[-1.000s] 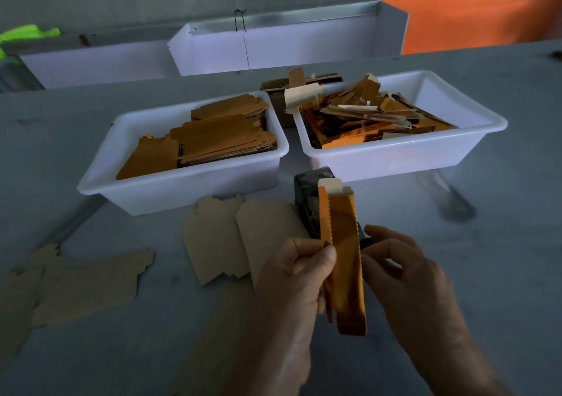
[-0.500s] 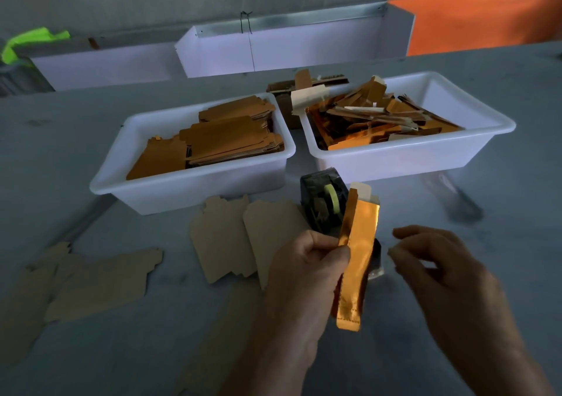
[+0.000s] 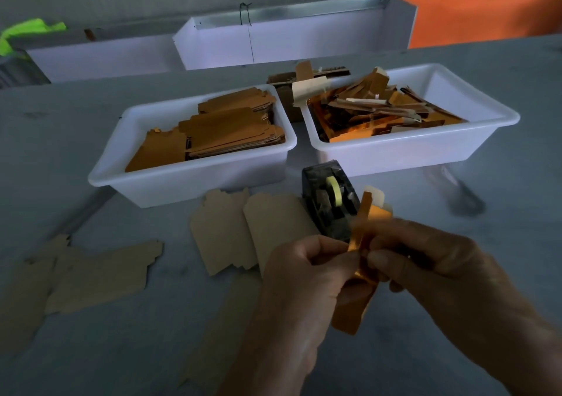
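Right hand (image 3: 425, 271) has closed on the gold sleeve (image 3: 352, 309), upright, flap topmost.

On grey table (image 3: 91, 106), two white tubs side by side. Left tub (image 3: 194, 179): holds stacked flat orange-brown blanks (image 3: 231, 127). Right tub (image 3: 395, 152): holds a loose jumble of shiny gold folded pieces (image 3: 380, 112). Just before the gap between them, black tape dispenser (image 3: 328, 204). Left of it, pale tan blanks (image 3: 243, 231) lying flat; more tan blanks (image 3: 100, 277) further left. Behind, white trough (image 3: 304, 42) and orange panel (image 3: 486, 9).
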A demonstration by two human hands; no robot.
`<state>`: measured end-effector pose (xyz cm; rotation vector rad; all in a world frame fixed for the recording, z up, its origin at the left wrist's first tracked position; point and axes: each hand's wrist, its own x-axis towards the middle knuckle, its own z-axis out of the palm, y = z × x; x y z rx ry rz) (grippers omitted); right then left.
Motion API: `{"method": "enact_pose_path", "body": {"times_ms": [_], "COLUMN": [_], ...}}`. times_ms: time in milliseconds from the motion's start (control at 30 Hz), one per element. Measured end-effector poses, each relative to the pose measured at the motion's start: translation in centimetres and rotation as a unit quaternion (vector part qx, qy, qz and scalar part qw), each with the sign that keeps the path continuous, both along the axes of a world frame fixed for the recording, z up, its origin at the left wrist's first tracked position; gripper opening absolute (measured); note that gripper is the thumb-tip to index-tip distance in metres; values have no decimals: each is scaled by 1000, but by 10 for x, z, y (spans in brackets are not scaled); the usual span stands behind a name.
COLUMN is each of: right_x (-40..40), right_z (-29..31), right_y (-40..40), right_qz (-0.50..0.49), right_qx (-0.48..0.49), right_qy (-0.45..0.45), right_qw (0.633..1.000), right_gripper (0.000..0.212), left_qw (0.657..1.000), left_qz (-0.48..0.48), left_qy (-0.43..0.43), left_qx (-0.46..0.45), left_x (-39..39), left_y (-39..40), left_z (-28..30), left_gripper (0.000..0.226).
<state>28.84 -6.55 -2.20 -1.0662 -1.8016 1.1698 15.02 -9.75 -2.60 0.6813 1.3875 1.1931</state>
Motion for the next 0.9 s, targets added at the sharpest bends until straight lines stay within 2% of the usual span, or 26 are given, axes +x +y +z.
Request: {"method": "enact_pose_path", "body": {"times_ms": [100, 233, 467, 600, 667, 733, 833, 900], "right_x": [0, -2, -6, -10, -11, -14, -16, -15], "right_z": [0, 0, 2, 1, 1, 1, 1, 2], "right_y": [1, 1, 0, -1, -4, -5, -7, -6], "right_qz": [-22, -44, -63, -74, -81, -98, -136, -157], "right_qx": [5, 1, 13, 49, 71, 91, 106, 120], "right_qy": [-46, -94, -122, -146, -170, -197, -237, -255], "right_qw": [999, 995, 990, 985, 980, 971, 956, 947], "right_gripper": [60, 67, 58, 53, 50, 46, 42, 56], "left_qw": [1000, 999, 997, 998, 999, 993, 946, 916], "left_qz": [-6, -32, -76, -49, -23, 12, 75, 102], "left_qy": [-13, -23, -19, -19, 17, 100, 281, 338], "left_qx": [7, 15, 11, 20, 34, 62, 141, 188], "left_x": [-1, -1, -6, -5, -1, 6, 18, 20], "left_y": [-2, -4, -5, -7, -9, -11, -16, -18], "left_z": [1, 3, 1, -2, -5, -10, -17, -20], "left_gripper": [10, 10, 12, 15, 19, 20, 15, 16]}}
